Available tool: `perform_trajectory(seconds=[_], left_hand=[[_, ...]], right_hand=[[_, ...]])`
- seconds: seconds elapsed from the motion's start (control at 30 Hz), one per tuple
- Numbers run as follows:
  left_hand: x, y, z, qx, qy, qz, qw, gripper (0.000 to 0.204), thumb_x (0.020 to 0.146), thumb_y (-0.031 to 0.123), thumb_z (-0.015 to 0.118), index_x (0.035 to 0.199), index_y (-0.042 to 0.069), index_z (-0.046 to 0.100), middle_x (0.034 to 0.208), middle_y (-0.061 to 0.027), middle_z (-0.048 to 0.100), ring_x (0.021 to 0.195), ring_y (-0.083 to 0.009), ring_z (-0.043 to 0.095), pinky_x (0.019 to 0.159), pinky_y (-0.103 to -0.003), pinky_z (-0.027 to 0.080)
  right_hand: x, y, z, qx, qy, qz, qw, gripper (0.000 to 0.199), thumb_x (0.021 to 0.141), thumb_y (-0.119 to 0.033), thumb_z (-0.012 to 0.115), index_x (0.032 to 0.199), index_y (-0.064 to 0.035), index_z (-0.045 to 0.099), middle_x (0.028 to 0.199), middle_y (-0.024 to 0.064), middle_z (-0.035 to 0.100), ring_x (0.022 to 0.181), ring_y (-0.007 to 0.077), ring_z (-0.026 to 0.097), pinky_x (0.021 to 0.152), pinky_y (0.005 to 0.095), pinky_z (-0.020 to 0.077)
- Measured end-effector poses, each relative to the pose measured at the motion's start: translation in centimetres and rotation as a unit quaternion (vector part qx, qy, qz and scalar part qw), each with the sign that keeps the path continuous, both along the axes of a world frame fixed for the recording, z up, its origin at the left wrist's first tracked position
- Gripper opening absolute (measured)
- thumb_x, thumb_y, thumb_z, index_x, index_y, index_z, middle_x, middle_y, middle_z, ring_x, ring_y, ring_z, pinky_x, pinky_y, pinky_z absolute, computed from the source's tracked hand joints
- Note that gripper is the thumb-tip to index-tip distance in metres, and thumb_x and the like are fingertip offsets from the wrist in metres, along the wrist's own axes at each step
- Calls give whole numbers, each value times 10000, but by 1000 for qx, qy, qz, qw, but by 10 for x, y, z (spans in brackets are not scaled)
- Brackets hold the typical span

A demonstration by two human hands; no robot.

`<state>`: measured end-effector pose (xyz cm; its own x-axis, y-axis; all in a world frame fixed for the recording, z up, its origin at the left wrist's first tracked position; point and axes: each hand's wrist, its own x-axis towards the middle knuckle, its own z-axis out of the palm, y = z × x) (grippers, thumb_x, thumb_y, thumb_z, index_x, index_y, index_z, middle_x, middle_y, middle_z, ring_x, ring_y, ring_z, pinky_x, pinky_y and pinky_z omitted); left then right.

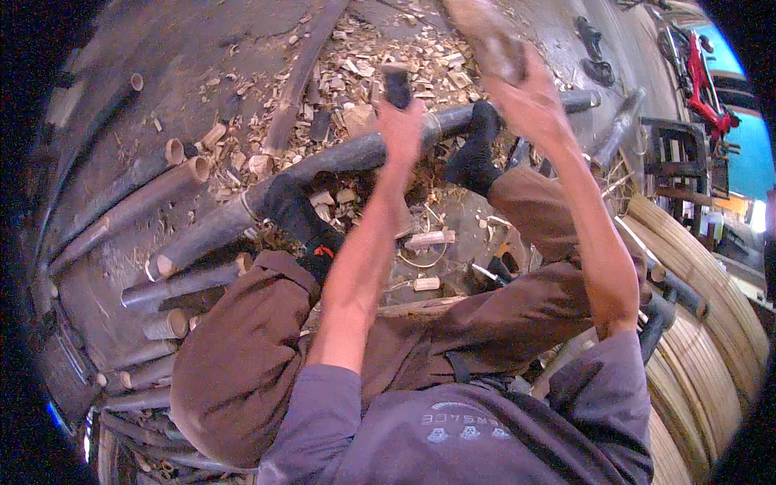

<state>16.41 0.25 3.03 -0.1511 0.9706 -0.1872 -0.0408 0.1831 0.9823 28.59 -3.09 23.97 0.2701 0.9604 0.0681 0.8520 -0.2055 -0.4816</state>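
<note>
bamboo pole (339, 162) lies slanting lower-left to upper-right under both feet.

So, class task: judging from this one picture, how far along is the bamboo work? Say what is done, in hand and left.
Done: wood chips litter the floor and flat split strips are stacked at the right, so much cutting looks finished. In hand: the left hand holds a dark tool upright on the long pole pinned under both feet, and the right hand lifts a wooden block. Left: whole poles lie at the left.

Bamboo pole (356, 158), feet and wood chips (356, 73) crowd the floor below.
</note>
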Motion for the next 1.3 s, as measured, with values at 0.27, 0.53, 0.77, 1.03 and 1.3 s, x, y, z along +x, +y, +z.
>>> perform_trajectory(seconds=[0.27, 0.53, 0.77, 1.03, 1.3], left_hand=[[15, -34, 32, 97, -11, -6, 995, 362, 729, 138, 703, 1017, 17, 520, 766, -176, 644, 720, -348, 660, 642, -412, 501], [-19, 15, -41, -80, -297, 27, 951, 358, 746, 76, 697, 1039, 81, 492, 774, -4, 557, 631, -124, 513, 553, -299, 436], [4, 11, -11, -118, -312, -6, 943, 164, 782, 82, 693, 870, 123, 560, 718, 21, 550, 583, -123, 517, 510, -317, 443], [-34, 26, -40, -228, -249, 19, 941, 284, 791, 154, 721, 1038, 69, 609, 925, -30, 622, 810, -192, 593, 710, -400, 510], [-40, 25, -17, -128, -337, 29, 932, 249, 784, 65, 696, 983, 74, 546, 773, -18, 591, 579, -117, 536, 504, -287, 439]], right_hand=[[20, -48, 29, 22, 82, -134, 987, 532, 808, -133, 654, 1301, -54, 470, 773, 39, 594, 589, 91, 524, 508, 255, 419], [16, -23, 42, 109, -80, -47, 990, 395, 797, -162, 677, 1146, -36, 543, 683, 37, 593, 538, 111, 526, 497, 272, 432], [-15, 63, 0, 318, -99, 156, 930, 401, 811, -140, 650, 1159, -7, 503, 994, 146, 623, 883, 289, 582, 793, 383, 449], [-82, 100, -56, 18, -126, 237, 963, 461, 798, -316, 626, 1114, 2, 518, 890, 277, 651, 831, 430, 651, 670, 510, 528], [-68, 58, -33, -162, -111, 221, 955, 638, 772, -273, 635, 1306, -26, 388, 986, 306, 627, 957, 482, 589, 841, 522, 468]])
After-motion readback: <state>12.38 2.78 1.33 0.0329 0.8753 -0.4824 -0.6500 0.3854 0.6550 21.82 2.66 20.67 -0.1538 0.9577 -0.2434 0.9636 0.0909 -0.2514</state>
